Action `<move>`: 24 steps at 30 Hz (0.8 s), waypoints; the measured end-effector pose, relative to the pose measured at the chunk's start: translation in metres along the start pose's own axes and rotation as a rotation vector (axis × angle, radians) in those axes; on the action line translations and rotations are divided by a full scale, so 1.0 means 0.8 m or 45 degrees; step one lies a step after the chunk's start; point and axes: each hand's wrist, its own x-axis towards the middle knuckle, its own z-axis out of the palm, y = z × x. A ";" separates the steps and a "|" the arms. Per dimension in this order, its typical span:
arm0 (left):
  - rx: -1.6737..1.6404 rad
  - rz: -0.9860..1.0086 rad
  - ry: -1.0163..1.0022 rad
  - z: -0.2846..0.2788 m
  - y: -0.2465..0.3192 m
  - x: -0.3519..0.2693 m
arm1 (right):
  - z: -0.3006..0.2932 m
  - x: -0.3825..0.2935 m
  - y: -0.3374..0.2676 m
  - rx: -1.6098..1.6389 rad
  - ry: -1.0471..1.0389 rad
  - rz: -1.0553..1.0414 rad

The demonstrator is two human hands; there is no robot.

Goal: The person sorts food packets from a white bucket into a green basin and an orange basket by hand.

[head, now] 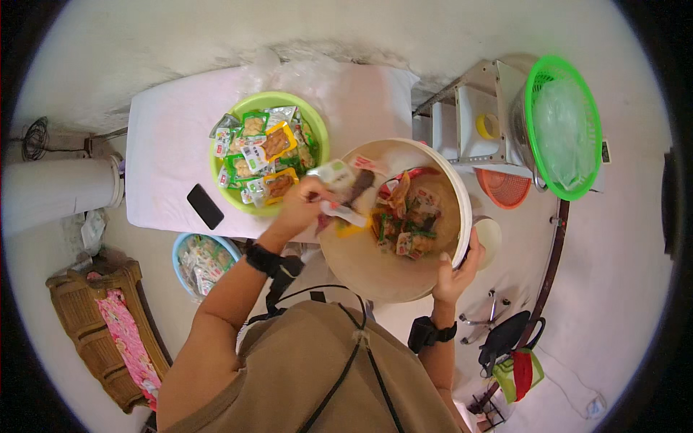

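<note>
My left hand [296, 212] grips a few sealed food packets [346, 187], blurred, between the green basin and the bucket's mouth. My right hand [459, 270] holds the rim of a large white plastic bucket [346, 265] at its right side. The bucket leans with its mouth towards me. Inside it lie several snack packets [409, 222], some red, some green. To the left, a lime-green basin [326, 135] on the table is heaped with packets [270, 149] in green, yellow and silver wrapping.
A black phone [205, 207] lies on the cloth-covered table [168, 146]. Below its front edge stands a blue basin [178, 260] of packets. Right of the bucket are a metal shelf [476, 130], a green colander [595, 130] holding clear plastic bags, and an orange basket [506, 189]. A wooden bench [92, 308] stands left.
</note>
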 end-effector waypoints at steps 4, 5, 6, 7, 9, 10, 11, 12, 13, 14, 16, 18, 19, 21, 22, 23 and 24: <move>-0.503 -0.370 0.150 -0.059 -0.031 -0.007 | -0.003 -0.001 0.008 0.001 0.040 -0.019; -0.477 -0.298 0.192 -0.074 -0.061 -0.009 | -0.001 -0.002 0.009 -0.010 0.046 -0.014; -0.439 -0.274 0.213 -0.092 -0.087 -0.007 | 0.002 0.000 0.011 -0.028 0.039 -0.035; -0.405 -0.255 0.234 -0.107 -0.111 -0.011 | 0.003 0.001 0.010 -0.051 0.027 -0.054; 0.148 -0.442 0.442 -0.125 -0.147 -0.023 | 0.007 0.003 0.004 -0.034 -0.010 -0.022; 0.129 -0.437 0.425 -0.125 -0.152 -0.023 | 0.009 0.002 0.003 0.007 0.004 -0.018; 0.556 -0.402 0.520 -0.122 -0.157 -0.026 | 0.009 0.002 0.003 0.049 0.016 -0.017; 0.991 -0.361 0.613 -0.119 -0.158 -0.032 | 0.011 0.003 0.004 0.034 0.021 -0.014; 0.976 -0.362 0.596 -0.106 -0.139 -0.029 | 0.010 0.002 0.006 0.046 0.031 -0.009; 0.984 -0.272 0.598 -0.093 -0.119 -0.028 | 0.008 0.001 0.008 0.059 0.038 -0.007; 0.980 -0.019 0.556 -0.070 -0.090 -0.030 | 0.008 0.002 0.002 0.069 0.035 -0.003; 0.704 0.068 0.249 -0.035 -0.084 -0.034 | 0.008 0.004 -0.001 0.083 0.030 -0.002; 0.569 0.026 0.039 -0.012 -0.068 -0.028 | 0.007 0.004 0.002 0.051 0.017 -0.010; 0.407 -0.158 -0.426 0.033 -0.037 -0.011 | 0.006 0.004 0.004 0.017 0.001 -0.018; 0.378 -0.302 -0.682 0.053 -0.030 0.003 | 0.007 0.005 0.001 0.005 -0.006 -0.004; 0.389 -0.288 -0.808 0.076 -0.029 0.017 | 0.007 0.004 -0.001 -0.013 -0.007 0.010; 0.402 -0.271 -0.928 0.099 -0.034 0.032 | 0.007 0.003 0.000 -0.018 -0.005 0.005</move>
